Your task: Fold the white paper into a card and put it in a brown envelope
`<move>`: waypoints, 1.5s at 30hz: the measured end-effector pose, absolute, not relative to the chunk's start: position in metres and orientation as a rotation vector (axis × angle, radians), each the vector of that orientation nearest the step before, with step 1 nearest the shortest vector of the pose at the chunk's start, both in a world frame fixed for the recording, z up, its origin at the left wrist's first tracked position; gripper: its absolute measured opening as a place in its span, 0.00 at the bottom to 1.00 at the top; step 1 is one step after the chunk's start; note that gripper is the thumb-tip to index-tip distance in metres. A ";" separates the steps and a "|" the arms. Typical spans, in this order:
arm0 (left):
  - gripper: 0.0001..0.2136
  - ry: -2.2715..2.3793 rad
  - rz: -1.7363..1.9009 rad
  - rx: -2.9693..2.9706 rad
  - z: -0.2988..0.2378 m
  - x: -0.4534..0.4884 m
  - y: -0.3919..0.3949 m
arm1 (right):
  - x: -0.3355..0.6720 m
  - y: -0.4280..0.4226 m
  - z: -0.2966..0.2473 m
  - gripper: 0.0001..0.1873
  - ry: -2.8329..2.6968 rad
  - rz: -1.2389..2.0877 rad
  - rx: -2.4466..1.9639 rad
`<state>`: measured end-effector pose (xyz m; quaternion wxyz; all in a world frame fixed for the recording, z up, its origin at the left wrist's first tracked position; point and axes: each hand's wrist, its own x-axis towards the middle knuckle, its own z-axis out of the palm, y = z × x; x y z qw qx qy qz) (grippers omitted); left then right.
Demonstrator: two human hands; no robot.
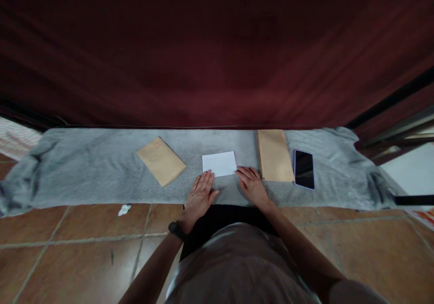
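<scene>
A white sheet of paper (pixel 219 163) lies flat on a grey cloth (pixel 84 168) spread over the floor. My left hand (pixel 200 195) rests flat on the cloth, fingers stretched out, fingertips at the paper's near left corner. My right hand (pixel 251 184) lies flat too, fingers apart, touching the paper's near right corner. A black band (pixel 176 230) sits on my left wrist. A brown envelope (pixel 161 161) lies tilted to the left of the paper. Another brown envelope (pixel 274 155) lies to the right, beside my right hand.
A dark phone (pixel 304 169) lies screen up on the cloth, right of the second envelope. A dark red curtain (pixel 217 55) hangs behind the cloth. Brown floor tiles (pixel 68 250) run in front, with a small white scrap (pixel 124 209) on them.
</scene>
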<state>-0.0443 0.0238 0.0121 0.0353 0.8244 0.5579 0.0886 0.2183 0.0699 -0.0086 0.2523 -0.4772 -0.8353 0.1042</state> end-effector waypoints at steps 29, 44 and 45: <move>0.25 1.771 0.360 2.508 0.018 -0.036 0.023 | 0.201 0.048 0.000 0.25 -2.397 0.140 -1.432; 0.25 1.590 0.325 2.512 0.011 0.031 0.085 | 0.200 0.048 -0.001 0.22 -2.346 0.149 -1.451; 0.25 1.605 0.339 2.493 0.011 0.031 0.089 | 0.200 0.048 -0.001 0.22 -2.348 0.154 -1.449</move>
